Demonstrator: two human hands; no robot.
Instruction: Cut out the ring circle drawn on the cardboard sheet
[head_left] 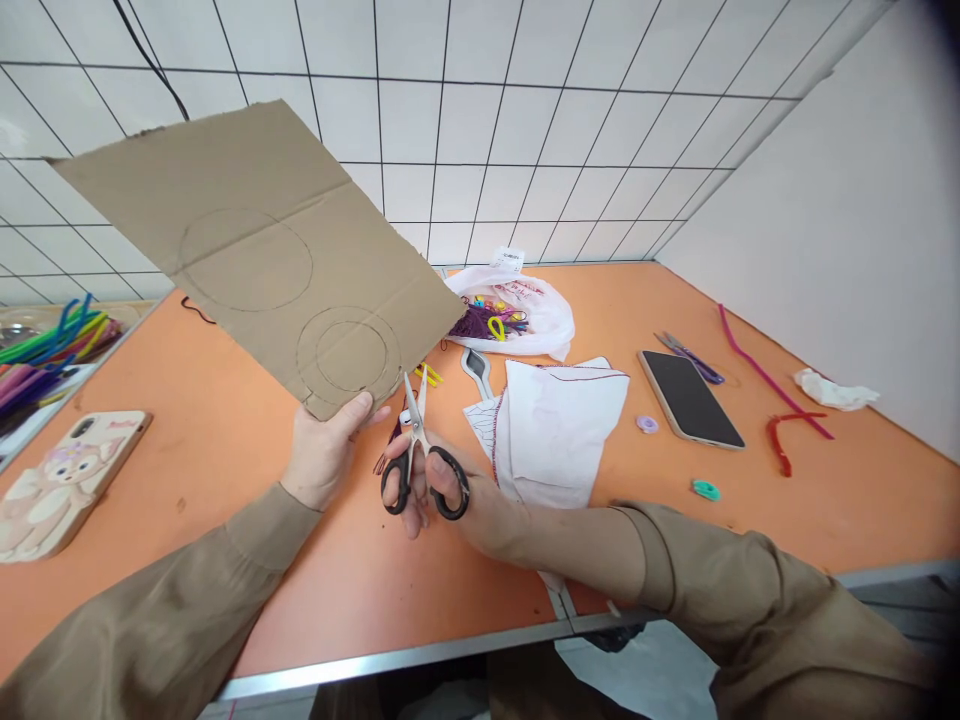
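My left hand [330, 440] grips the lower corner of a large piece of brown cardboard [330, 240], raised above the table and tilted. Drawn on the cardboard are a big circle on the left and two rings, one inside the other, close to my thumb. Black-handled scissors [417, 430] are in my right hand [442, 480], with fingers through both loops. Their blades point up and stand apart, just right of the cardboard's lower edge. Below the cardboard, a dark tassel-like bundle of thread [391, 445] is partly hidden.
A plastic bag [551, 315] of craft bits lies at the back. White cloth [562, 430] is right of my hands. Further right are a black-screened phone [690, 398], purple-handled tool [694, 358] and pipe cleaners [772, 370]. At left are a cased phone [71, 480] and coloured pipe cleaners [52, 350].
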